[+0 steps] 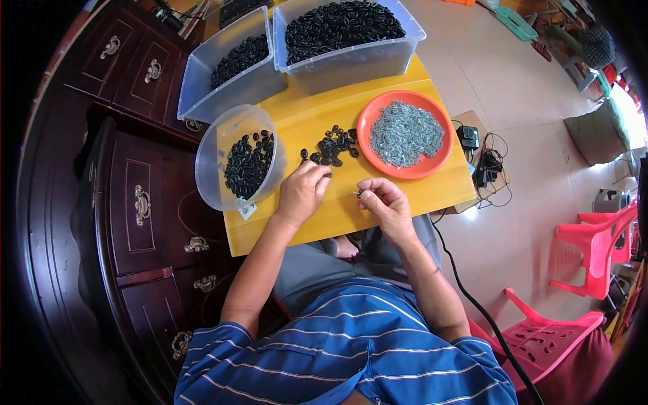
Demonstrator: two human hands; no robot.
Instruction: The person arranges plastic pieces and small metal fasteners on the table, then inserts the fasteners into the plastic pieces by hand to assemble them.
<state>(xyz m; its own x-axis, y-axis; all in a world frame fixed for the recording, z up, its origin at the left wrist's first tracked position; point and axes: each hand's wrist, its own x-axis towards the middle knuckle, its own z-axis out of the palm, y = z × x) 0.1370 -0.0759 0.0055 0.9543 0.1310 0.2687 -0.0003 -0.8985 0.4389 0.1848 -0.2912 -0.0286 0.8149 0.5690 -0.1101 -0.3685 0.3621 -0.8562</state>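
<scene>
Over the near part of the yellow table (432, 196), my left hand (300, 194) pinches a small black oval piece (328, 175) between thumb and fingers. To its right, my right hand (388, 208) has thumb and forefinger pressed together on a thin metal pin (356, 194); something small and dark shows beside it, mostly hidden by the fingers. Just beyond my left hand lies a loose pile of black oval pieces (332, 144). A round orange-red plate (365, 128) heaped with small silvery metal pins (407, 133) sits beyond my right hand.
Left of the pile stands a round clear tub (214, 135) holding more black pieces. Two clear bins (351, 71) of black parts occupy the far side. A dark wooden cabinet (152, 196) borders the left. Cables (493, 169), pink chairs (587, 253) and a black cord (472, 297) are on the right.
</scene>
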